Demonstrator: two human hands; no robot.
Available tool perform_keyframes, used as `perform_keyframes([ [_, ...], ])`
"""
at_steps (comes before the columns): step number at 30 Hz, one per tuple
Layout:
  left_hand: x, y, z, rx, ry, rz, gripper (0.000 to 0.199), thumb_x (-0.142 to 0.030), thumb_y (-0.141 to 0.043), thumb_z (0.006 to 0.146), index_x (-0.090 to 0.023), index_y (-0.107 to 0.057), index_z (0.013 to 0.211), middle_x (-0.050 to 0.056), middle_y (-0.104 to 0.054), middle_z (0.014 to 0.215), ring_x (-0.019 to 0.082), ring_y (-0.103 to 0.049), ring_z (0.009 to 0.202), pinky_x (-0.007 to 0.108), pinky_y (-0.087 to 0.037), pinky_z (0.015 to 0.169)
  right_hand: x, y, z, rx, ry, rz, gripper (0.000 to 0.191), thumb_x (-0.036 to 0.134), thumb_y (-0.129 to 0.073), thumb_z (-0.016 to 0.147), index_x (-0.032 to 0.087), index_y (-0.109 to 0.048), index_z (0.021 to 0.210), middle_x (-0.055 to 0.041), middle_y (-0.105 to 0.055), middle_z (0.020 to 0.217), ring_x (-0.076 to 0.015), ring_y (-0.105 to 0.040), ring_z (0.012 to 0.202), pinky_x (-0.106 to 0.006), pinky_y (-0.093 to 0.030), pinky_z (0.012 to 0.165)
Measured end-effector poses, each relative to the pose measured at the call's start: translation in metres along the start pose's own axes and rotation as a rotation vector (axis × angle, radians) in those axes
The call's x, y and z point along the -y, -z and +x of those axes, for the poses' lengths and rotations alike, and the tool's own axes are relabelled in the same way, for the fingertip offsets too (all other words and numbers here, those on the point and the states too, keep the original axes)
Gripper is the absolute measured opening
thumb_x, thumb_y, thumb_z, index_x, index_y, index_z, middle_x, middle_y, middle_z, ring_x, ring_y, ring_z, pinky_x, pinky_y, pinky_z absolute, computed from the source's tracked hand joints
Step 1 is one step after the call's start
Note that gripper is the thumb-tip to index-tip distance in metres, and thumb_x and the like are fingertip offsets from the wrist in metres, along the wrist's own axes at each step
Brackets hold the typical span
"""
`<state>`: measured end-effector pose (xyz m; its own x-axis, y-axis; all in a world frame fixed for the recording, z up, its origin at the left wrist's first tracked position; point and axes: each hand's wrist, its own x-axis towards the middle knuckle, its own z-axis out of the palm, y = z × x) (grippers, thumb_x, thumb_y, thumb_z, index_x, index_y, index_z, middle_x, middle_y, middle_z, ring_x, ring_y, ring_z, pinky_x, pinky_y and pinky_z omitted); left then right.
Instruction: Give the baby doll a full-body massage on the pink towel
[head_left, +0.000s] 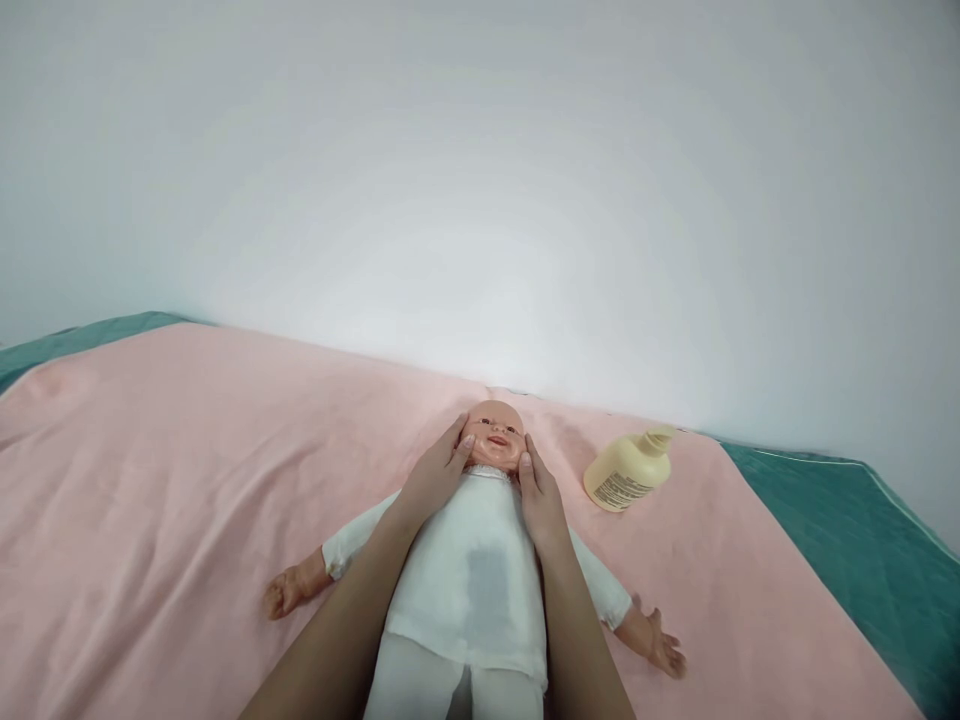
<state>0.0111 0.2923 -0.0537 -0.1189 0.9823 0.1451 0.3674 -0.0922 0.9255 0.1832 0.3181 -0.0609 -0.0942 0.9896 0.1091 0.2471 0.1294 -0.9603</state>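
Observation:
A baby doll (pixel 480 570) in white clothes lies on its back on a pink cloth, arms spread out to both sides and head toward the wall. My left hand (pixel 437 475) rests against the left side of the doll's head, thumb on its cheek. On the opposite cheek lies my right hand (pixel 541 495), its fingers along the side of the head. Together both hands cup the doll's head between them. A grey patch shows on the front of the white top.
A pale yellow pump bottle (pixel 628 470) stands on the pink cloth (pixel 187 470) to the right of the doll's head. Green quilted fabric (pixel 870 560) shows past the cloth at both sides. A white wall (pixel 480 200) rises behind.

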Motion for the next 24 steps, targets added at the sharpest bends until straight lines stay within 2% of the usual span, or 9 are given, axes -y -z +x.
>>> perform_keyframes([
  [2, 0.0005, 0.0000, -0.0001, 0.005, -0.002, -0.020, 0.065, -0.056, -0.037, 0.094, -0.023, -0.030, 0.149, 0.006, -0.037, 0.151, 0.025, -0.035, 0.139, 0.040, -0.026, 0.114, 0.0034, -0.0004, -0.0016, 0.002, -0.020, -0.013, 0.079, 0.066, -0.046, 0.086, 0.016, -0.037, 0.146, -0.0089, -0.043, 0.146, -0.0271, -0.038, 0.137, -0.042, -0.034, 0.112],
  [7, 0.0063, -0.0037, 0.0014, 0.006, 0.036, -0.068, 0.079, -0.054, -0.060, 0.082, -0.024, -0.029, 0.149, 0.009, -0.041, 0.148, 0.031, -0.043, 0.133, 0.043, -0.036, 0.108, 0.0077, -0.0043, -0.0053, 0.028, -0.049, 0.005, 0.090, 0.060, -0.060, 0.080, 0.016, -0.026, 0.150, -0.0121, -0.049, 0.142, -0.0277, -0.051, 0.127, -0.041, -0.041, 0.106],
  [10, 0.0086, -0.0060, 0.0026, -0.010, 0.021, -0.082, 0.085, -0.052, -0.068, 0.076, -0.025, -0.032, 0.148, 0.010, -0.044, 0.146, 0.032, -0.046, 0.130, 0.043, -0.040, 0.105, 0.0060, -0.0069, -0.0057, 0.005, -0.029, -0.036, 0.089, 0.056, -0.063, 0.078, 0.016, -0.027, 0.150, -0.0121, -0.048, 0.143, -0.0283, -0.051, 0.126, -0.042, -0.042, 0.105],
  [17, 0.0055, -0.0040, 0.0036, 0.009, 0.029, -0.066, 0.081, -0.051, -0.066, 0.078, -0.025, -0.032, 0.147, 0.008, -0.044, 0.147, 0.029, -0.046, 0.131, 0.041, -0.040, 0.105, 0.0043, -0.0066, -0.0046, -0.003, 0.001, -0.076, 0.084, 0.056, -0.058, 0.082, 0.014, -0.029, 0.149, -0.0131, -0.050, 0.141, -0.0287, -0.052, 0.125, -0.040, -0.044, 0.102],
  [24, 0.0070, -0.0019, 0.0039, 0.037, 0.027, -0.014, 0.072, -0.048, -0.052, 0.088, -0.024, -0.025, 0.150, 0.006, -0.034, 0.153, 0.026, -0.036, 0.138, 0.042, -0.030, 0.113, 0.0008, -0.0020, -0.0037, 0.005, 0.035, -0.106, 0.077, 0.061, -0.045, 0.088, 0.016, -0.031, 0.148, -0.0115, -0.046, 0.144, -0.0272, -0.046, 0.131, -0.042, -0.037, 0.108],
])
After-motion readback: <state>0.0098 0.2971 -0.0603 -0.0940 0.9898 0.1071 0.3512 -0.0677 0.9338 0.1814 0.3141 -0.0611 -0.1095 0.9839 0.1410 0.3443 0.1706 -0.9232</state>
